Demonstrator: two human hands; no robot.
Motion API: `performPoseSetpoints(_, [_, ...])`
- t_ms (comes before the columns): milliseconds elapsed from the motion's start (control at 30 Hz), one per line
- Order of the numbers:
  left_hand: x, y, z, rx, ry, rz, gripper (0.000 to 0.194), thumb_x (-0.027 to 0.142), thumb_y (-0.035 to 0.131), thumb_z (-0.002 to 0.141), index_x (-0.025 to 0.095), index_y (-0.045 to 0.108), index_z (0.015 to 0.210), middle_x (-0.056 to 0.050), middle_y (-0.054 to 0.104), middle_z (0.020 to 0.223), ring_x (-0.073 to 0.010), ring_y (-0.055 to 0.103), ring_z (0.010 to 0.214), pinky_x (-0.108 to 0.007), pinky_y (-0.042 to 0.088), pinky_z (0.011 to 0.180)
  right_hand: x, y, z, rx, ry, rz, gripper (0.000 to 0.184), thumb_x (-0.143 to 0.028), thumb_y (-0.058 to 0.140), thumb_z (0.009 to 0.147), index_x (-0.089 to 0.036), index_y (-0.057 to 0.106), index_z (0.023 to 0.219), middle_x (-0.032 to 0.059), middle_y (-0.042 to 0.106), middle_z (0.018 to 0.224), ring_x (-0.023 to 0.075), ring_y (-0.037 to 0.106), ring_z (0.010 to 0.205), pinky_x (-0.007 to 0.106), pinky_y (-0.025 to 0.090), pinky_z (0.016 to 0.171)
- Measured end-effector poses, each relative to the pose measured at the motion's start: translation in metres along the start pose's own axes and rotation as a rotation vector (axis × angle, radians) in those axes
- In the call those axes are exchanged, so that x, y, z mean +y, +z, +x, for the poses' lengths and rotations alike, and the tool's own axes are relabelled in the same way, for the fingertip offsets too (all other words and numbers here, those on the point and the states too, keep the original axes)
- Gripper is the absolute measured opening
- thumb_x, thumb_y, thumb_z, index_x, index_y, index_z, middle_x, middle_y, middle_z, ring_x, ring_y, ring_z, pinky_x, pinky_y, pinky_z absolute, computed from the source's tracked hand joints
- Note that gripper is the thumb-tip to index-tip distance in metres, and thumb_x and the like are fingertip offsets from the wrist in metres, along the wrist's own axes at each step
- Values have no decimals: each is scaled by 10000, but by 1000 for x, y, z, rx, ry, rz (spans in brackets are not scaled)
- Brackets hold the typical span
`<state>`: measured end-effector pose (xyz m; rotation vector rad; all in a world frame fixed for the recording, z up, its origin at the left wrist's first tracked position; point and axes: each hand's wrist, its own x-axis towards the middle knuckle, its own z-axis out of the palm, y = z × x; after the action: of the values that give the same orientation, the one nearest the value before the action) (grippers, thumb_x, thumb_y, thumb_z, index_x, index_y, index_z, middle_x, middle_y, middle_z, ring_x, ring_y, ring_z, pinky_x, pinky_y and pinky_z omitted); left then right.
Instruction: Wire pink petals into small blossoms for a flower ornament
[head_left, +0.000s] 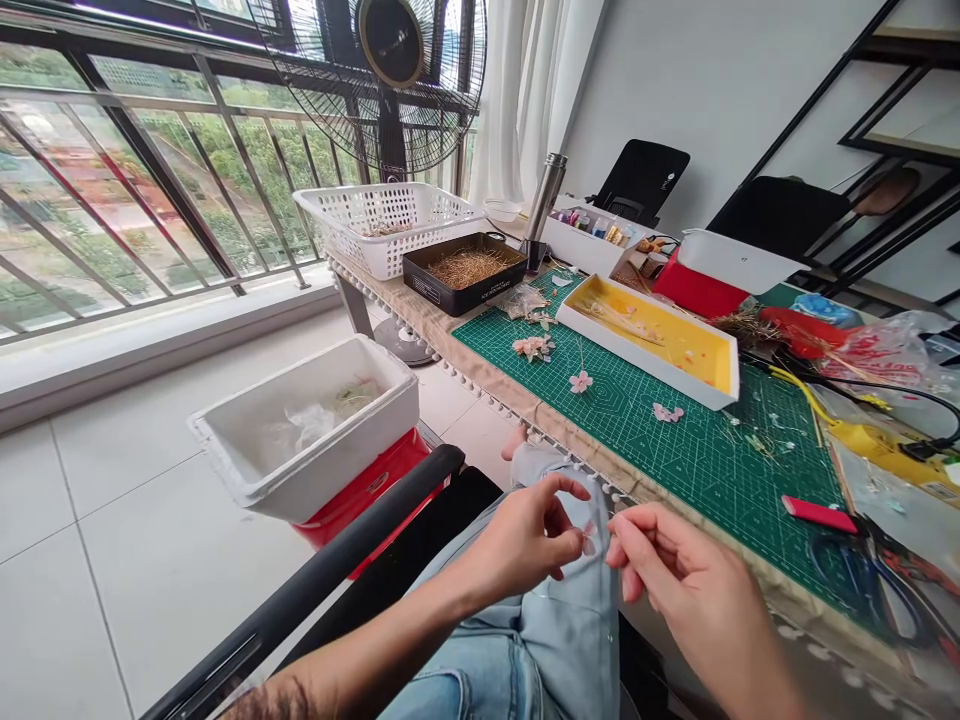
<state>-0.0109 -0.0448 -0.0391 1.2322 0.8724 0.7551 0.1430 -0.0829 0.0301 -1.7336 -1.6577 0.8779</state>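
Above my lap, my left hand [529,535] has its thumb and a curled finger closed at the edge of a small translucent pink flower [589,539], while its index finger arches clear above. My right hand [671,560] is just right of the flower, thumb and index pinched together. What sits in that pinch is too fine to make out. On the green cutting mat [630,450] beyond lie a pink flower [580,381], another pink blossom [667,412] and a cluster of pale pink flowers [532,346].
A white tray with a yellow bottom [652,345] stands on the mat, behind it a black tin [463,280] and white basket [390,225]. At right lie scissors [874,585] and a yellow power strip [877,447]. A white bin [307,430] is beside the chair armrest [322,590].
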Motion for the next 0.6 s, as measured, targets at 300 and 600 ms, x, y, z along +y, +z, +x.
performPoseSetpoints(300, [1, 1, -1, -20, -6, -4, 347, 234, 587, 775, 205, 552, 1119, 40, 568, 672, -115, 547, 584, -208, 521, 447, -2, -1, -4, -3, 8, 46, 315, -478, 534, 885, -238, 587, 688, -26, 615, 587, 115, 530, 473, 213, 412, 489])
performPoseSetpoints(600, [0, -1, -1, -24, -12, -20, 338, 258, 599, 785, 210, 549, 1115, 41, 557, 665, -141, 587, 628, -218, 530, 451, -2, 0, -4, -24, 34, 0, 321, -481, 503, 897, -239, 573, 698, -41, 601, 600, 115, 527, 497, 212, 408, 535])
